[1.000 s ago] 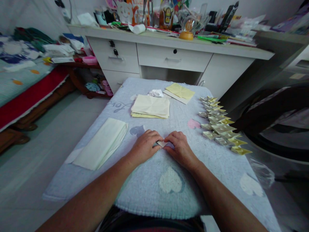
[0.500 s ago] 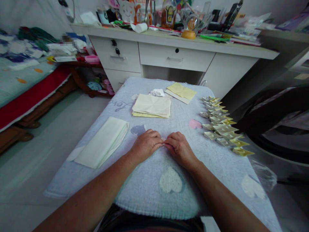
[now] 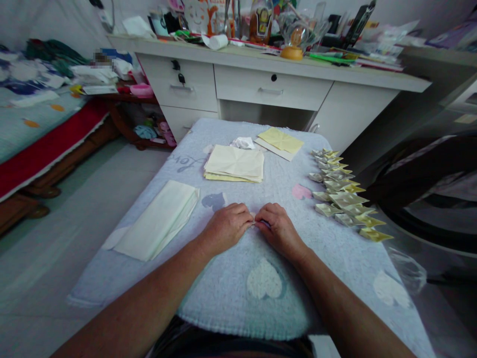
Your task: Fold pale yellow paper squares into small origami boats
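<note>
My left hand point(image 3: 231, 223) and my right hand point(image 3: 276, 227) meet above the middle of the cloth-covered table. Between their fingertips they pinch a small pale piece of folded paper point(image 3: 254, 219), mostly hidden by the fingers. Just beyond the hands lies a stack of creased cream and yellow paper sheets point(image 3: 234, 163). To the left of my left hand is a larger pale folded paper bundle point(image 3: 158, 221). Rows of small folded paper boats point(image 3: 346, 200), yellow and whitish, line the table's right side.
The blue tablecloth point(image 3: 223, 298) has heart prints. A crumpled white paper point(image 3: 244, 143) and loose yellow sheets point(image 3: 282, 140) lie at the far end. Behind stands a cluttered white desk point(image 3: 246, 92); a bed point(image 3: 40, 129) is at left, a black wheel point(image 3: 428, 231) at right.
Both hands stay together at the same spot, with a slight shift of the fingers around the paper. My left hand's knuckles sit slightly lower.
</note>
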A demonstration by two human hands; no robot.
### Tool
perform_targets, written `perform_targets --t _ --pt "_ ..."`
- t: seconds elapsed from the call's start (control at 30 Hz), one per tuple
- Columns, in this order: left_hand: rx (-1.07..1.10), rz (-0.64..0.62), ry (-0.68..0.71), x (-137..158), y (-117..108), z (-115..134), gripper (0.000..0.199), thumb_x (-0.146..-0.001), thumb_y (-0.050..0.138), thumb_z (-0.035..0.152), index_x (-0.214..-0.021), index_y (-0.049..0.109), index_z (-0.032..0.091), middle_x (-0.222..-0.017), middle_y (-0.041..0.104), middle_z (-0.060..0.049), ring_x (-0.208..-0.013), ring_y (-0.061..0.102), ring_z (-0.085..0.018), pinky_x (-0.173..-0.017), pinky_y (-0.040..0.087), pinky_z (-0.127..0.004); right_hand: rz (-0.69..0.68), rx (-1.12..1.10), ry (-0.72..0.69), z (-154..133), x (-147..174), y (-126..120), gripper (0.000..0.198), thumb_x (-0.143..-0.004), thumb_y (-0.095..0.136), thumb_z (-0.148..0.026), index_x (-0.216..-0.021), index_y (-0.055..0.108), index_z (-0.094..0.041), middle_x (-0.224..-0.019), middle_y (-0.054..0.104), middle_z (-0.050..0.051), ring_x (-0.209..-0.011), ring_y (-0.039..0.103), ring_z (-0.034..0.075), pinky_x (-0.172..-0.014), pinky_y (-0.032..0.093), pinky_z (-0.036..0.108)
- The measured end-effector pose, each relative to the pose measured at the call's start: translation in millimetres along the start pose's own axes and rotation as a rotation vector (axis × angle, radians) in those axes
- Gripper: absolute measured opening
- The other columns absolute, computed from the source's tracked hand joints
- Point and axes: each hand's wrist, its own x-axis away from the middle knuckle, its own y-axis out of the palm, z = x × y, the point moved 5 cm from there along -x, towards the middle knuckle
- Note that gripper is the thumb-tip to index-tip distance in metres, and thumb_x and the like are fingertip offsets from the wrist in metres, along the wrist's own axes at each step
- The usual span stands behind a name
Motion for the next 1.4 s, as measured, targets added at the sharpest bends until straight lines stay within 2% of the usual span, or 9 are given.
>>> perform_targets --t 0.23,0.37,0.5,0.67,0.9,1.1,1.4 --pt "0.016 0.040 0.006 0.0 3.8 -3.5 0.012 -0.091 0.057 0.020 -0.083 0.065 0.018 -0.085 0.064 -0.003 -0.084 0.057 -0.017 -0.076 0.045 -0.029 -0.009 0.034 -0.007 0.5 -2.1 2.2 0.009 -0.089 0.060 -0.016 -0.084 0.067 -0.019 -0.084 0.061 0.004 -0.084 0.051 0.019 -0.078 0.036 0.033" --pt "0.032 0.065 0.008 -0.5 6.4 -5.2 0.015 -0.091 0.056 0.018 -0.078 0.064 0.017 -0.080 0.064 -0.003 -0.080 0.058 -0.016 -0.074 0.045 -0.029 -0.003 0.037 -0.001 -1.6 -1.3 1.4 0.002 -0.086 0.063 -0.017 -0.086 0.065 -0.018 -0.088 0.061 0.005 -0.087 0.051 0.020 -0.079 0.037 0.034" --pt "0.048 0.078 0.000 0.0 4.3 -4.0 0.014 -0.090 0.056 0.016 -0.078 0.064 0.017 -0.080 0.064 -0.003 -0.079 0.058 -0.016 -0.074 0.045 -0.029 0.004 0.032 0.002 -3.4 -1.0 1.0 0.003 -0.086 0.064 -0.019 -0.088 0.065 -0.019 -0.089 0.061 0.005 -0.088 0.051 0.020 -0.080 0.036 0.034" --pt "0.052 0.081 -0.076 0.7 -1.5 -5.8 0.003 -0.082 0.066 0.017 -0.082 0.063 0.018 -0.084 0.063 -0.002 -0.083 0.058 -0.018 -0.074 0.045 -0.029 0.004 0.041 -0.010 -5.2 -1.0 0.4 0.008 -0.087 0.060 -0.015 -0.086 0.066 -0.019 -0.087 0.060 0.005 -0.086 0.050 0.019 -0.078 0.035 0.033" --pt "0.050 0.046 -0.085 -1.2 -1.3 -7.6 0.006 -0.083 0.063 0.014 -0.078 0.063 0.018 -0.082 0.062 -0.002 -0.083 0.058 -0.018 -0.076 0.045 -0.030 -0.049 0.097 0.001 -10.6 0.1 1.9 0.013 -0.081 0.063 -0.016 -0.094 0.064 -0.019 -0.091 0.060 0.005 -0.089 0.049 0.021 -0.079 0.034 0.034" --pt "0.050 0.046 -0.071 -1.6 -1.4 -8.3 0.009 -0.085 0.061 0.014 -0.077 0.064 0.017 -0.080 0.063 -0.002 -0.081 0.058 -0.017 -0.075 0.045 -0.029 -0.074 0.113 0.016 -12.4 -2.0 3.0 0.007 -0.090 0.059 -0.020 -0.090 0.066 -0.019 -0.089 0.061 0.005 -0.088 0.049 0.020 -0.078 0.033 0.033" --pt "0.067 -0.015 -0.109 -2.0 -3.4 -12.9 0.009 -0.085 0.061 0.014 -0.079 0.067 0.018 -0.081 0.063 -0.003 -0.083 0.059 -0.017 -0.075 0.045 -0.029 -0.035 0.139 0.053 -10.6 -4.5 4.8 0.011 -0.090 0.059 -0.017 -0.085 0.069 -0.020 -0.084 0.061 0.004 -0.086 0.046 0.019 -0.076 0.031 0.033"
